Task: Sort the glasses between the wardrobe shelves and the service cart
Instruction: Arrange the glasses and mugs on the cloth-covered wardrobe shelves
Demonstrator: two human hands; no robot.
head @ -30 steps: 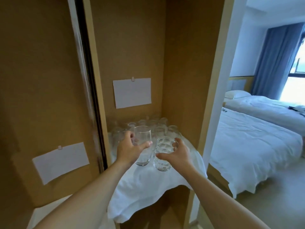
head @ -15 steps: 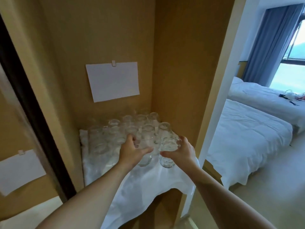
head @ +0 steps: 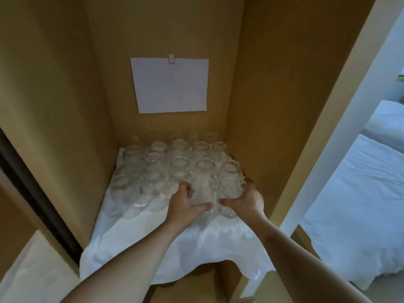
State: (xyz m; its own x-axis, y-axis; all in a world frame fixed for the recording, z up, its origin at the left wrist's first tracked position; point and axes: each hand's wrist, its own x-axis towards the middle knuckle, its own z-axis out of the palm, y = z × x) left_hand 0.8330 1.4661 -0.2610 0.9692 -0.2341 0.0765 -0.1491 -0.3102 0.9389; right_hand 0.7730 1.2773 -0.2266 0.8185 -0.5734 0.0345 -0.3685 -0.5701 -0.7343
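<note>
My left hand point(head: 183, 203) grips a clear smooth glass point(head: 204, 186) at the front of the wardrobe shelf. Right beside it, my right hand point(head: 247, 201) grips a clear patterned glass point(head: 231, 189). Both glasses stand low over the white cloth point(head: 175, 248) that covers the shelf; I cannot tell whether they touch it. Behind and to the left, several more clear glasses point(head: 166, 167) stand in rows on the cloth. The service cart is out of view.
A blank white sheet point(head: 170, 85) is clipped to the wardrobe's back wall. Wooden side walls close in on both sides of the shelf. The cloth hangs over the shelf's front edge. A bed with white linen point(head: 358, 215) lies to the right beyond the wardrobe's frame.
Both hands have carried their glasses forward and down into the shelf, next to the standing rows. The view has swung left and closer to the wardrobe.
</note>
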